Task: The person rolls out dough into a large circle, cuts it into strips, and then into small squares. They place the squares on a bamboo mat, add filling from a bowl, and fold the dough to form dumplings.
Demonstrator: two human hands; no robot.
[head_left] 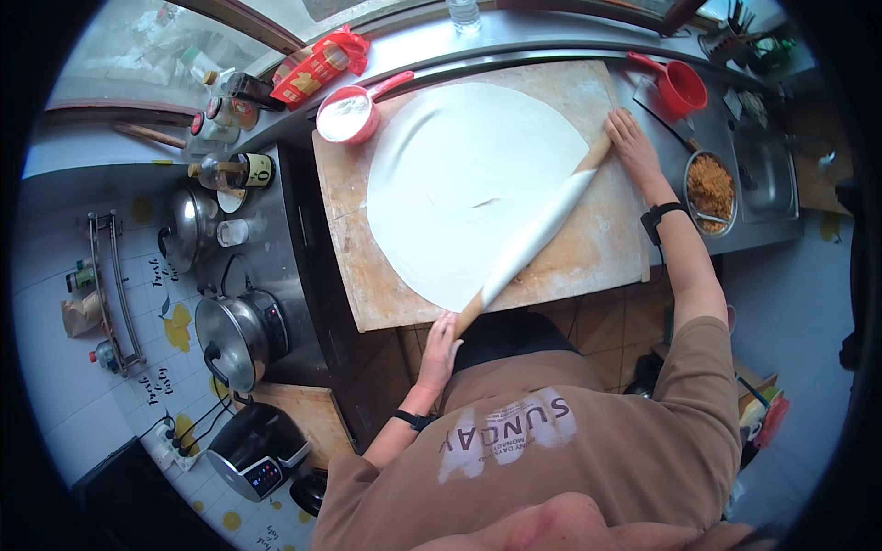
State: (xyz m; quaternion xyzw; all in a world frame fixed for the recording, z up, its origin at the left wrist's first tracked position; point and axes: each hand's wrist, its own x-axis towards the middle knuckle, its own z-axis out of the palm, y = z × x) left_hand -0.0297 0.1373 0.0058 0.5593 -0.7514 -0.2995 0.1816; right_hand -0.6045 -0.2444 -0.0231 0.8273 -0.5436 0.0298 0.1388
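Two hands touch the rolling pin [469, 313]: my left hand [439, 352] at the near end, my right hand [635, 149] at the far end. I cannot tell if my fingers close around it. One edge of the big, thin dough [464, 170] wraps over the pin. The rest lies flat on the wooden board [614, 234], beside a red cup [367, 129].

shirt [634, 441]: brown, short-sleeved, toward five o'clock in the view | chest print [510, 436]: dark lettering over pale, brushy patches | right hand [632, 142]: bare, two o'clock; black wristband [662, 218] with a blocky face below it | left hand [441, 352]: bare, six o'clock; slim black band [415, 420] at its wrist | trousers [519, 342]: dark, between four and five
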